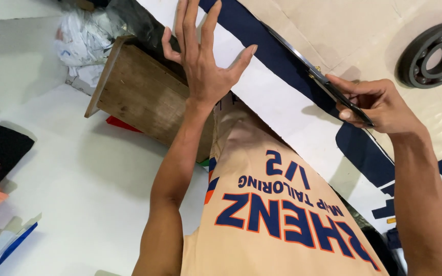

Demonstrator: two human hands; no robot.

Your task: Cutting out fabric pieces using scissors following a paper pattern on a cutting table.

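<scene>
The right hand (379,102), right of centre, is closed on dark scissors (328,84) whose long thin blades lie along the navy band (277,56) of the white cloth (277,102); the cut looks only begun. The left hand (203,66), top centre, presses flat with fingers spread, holding nothing, beside a rough wooden box (139,92).

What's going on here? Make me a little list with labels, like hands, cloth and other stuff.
Left hand: raised, fingers spread, holding nothing, above the white cloth
Right hand: gripping scissors
Scissors: blades lie along the navy strip
Cloth: white with navy parts, spread flat
Shirt: peach with navy letters, worn by the person
Box: wooden, left of the left hand
Bearing: dark metal ring, top right
</scene>
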